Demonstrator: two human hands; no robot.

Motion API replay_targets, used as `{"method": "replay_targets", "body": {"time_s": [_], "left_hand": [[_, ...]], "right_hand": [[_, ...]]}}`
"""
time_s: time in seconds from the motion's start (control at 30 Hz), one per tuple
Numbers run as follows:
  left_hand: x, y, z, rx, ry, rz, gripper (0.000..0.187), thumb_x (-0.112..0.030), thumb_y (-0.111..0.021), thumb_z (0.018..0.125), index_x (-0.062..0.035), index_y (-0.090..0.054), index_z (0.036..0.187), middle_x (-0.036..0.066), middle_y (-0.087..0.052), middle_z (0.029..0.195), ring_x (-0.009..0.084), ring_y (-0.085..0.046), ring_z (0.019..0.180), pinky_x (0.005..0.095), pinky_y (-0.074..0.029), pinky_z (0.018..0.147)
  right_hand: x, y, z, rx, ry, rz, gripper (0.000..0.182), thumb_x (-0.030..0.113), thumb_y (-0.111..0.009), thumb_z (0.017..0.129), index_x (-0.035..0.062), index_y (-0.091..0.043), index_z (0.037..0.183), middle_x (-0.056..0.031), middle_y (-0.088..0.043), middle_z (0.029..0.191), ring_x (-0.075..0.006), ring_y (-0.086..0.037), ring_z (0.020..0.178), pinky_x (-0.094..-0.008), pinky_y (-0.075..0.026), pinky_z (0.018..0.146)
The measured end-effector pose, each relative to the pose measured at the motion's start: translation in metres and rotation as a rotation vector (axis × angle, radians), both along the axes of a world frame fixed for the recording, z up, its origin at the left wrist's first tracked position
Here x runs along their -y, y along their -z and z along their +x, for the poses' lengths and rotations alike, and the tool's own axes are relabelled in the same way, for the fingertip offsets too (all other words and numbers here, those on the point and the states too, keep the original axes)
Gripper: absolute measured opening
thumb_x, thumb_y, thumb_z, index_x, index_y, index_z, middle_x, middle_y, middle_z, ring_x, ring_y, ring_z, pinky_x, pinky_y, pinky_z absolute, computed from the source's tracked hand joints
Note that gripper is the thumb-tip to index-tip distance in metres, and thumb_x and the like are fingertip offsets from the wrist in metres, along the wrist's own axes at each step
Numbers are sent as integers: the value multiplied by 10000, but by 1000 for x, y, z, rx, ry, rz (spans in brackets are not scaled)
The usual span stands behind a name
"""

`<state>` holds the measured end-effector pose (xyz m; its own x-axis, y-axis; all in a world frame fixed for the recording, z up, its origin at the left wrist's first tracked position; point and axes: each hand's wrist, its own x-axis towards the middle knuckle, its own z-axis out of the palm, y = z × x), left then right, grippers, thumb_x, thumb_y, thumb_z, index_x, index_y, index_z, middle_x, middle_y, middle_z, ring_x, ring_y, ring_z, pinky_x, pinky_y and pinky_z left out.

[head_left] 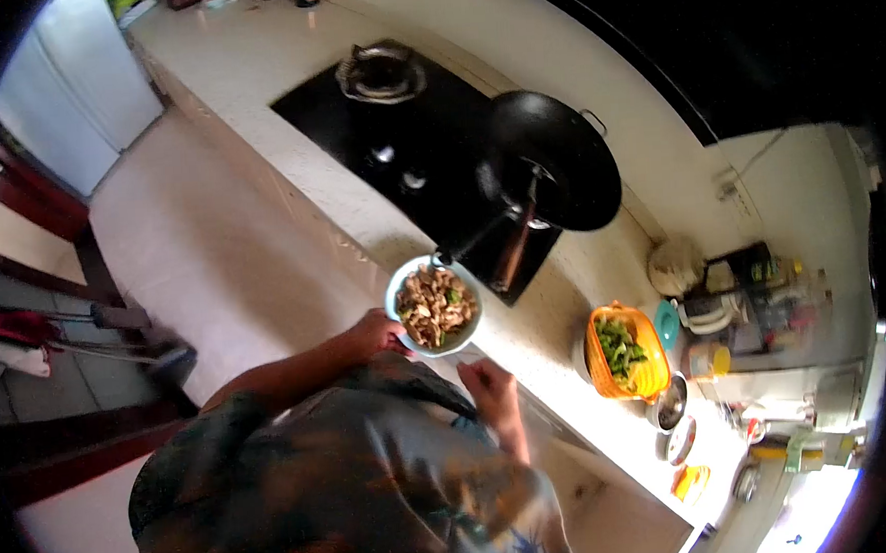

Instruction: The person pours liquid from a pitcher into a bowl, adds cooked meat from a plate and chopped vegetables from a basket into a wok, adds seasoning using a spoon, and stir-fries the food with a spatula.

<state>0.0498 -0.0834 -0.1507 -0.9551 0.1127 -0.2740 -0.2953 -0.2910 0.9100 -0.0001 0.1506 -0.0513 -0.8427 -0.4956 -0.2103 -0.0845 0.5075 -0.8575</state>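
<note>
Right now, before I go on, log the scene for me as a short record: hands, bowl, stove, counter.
left hand: gripping the pale bowl at its side
right hand: apart from the bowl, no object visible in it
contents: brown food with some green
stove: wok with wooden-handled utensil
counter: orange basket of greens

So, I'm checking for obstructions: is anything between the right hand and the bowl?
Nothing visible stands between the right hand and the bowl, which the left hand holds. The wok's handle shows at the bowl's far rim, outside that gap.
</note>
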Motion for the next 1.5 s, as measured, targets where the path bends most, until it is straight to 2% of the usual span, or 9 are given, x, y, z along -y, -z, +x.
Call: {"method": "replay_targets", "body": {"time_s": [0.07,0.13,0.23,0.57,0.63,1.23,1.4,1.47,1.5], "left_hand": [[1,5,-3,64,-13,98,293,-18,-512,786,102,-500,1052,220,-602,954,321,-634,796,389,-553,704],[-4,4,-7,319,-152,393,317,-9,-502,788,121,-467,1075,243,-588,966,347,-629,806,407,-555,707],[-3,-3,-8,294,-103,277,339,8,-469,786,126,-439,1102,257,-575,981,357,-623,826,405,-552,713],[-5,6,-9,341,-135,322,337,7,-442,791,153,-426,1094,271,-568,954,354,-622,787,400,-551,695],[-3,8,-9,363,-103,336,286,-30,-457,823,113,-502,1067,222,-588,1005,285,-622,869,371,-538,764],[-5,1,-11,348,-104,303,381,6,-417,799,137,-379,1155,257,-552,1013,328,-626,793,373,-550,696],[-4,-4,-9,326,-96,314,341,-48,-458,792,133,-461,1082,237,-582,981,291,-623,835,358,-546,730],[-4,-2,-9,310,-92,352,351,-51,-466,787,132,-457,1087,236,-581,983,293,-623,835,358,-546,731],[-4,-2,-9,288,-93,341,363,-56,-473,780,133,-452,1089,236,-580,986,297,-623,836,363,-546,735]], "right_hand": [[-1,1,0,-5,23,-18,240,211,-640,818,-12,-589,749,-58,-516,569,-93,-415,538,-263,-393,503],[-2,1,-2,-27,-32,43,249,218,-632,823,-13,-580,746,-77,-520,573,-106,-424,536,-280,-399,508],[-2,3,-1,-16,-30,1,242,212,-628,824,-12,-576,746,-82,-503,568,-121,-424,531,-291,-397,510],[-2,1,-2,-38,-47,19,211,172,-632,805,-18,-573,734,-125,-544,607,-188,-485,531,-327,-410,522],[-2,2,-2,-51,-46,16,214,176,-636,801,-18,-574,733,-124,-543,605,-191,-484,531,-326,-408,520],[0,-3,-5,-114,-18,12,212,189,-636,797,-5,-576,737,-119,-547,609,-184,-481,514,-318,-404,502],[1,-5,-10,-127,-35,37,193,168,-633,795,-8,-578,740,-130,-559,636,-195,-497,519,-322,-408,502],[0,1,-12,-249,-31,-18,193,168,-635,813,-9,-589,751,-36,-507,559,-79,-415,526,-250,-378,479],[0,0,-13,-248,-31,-17,193,168,-635,813,-9,-589,751,-36,-507,559,-79,-415,526,-250,-378,479]]}}
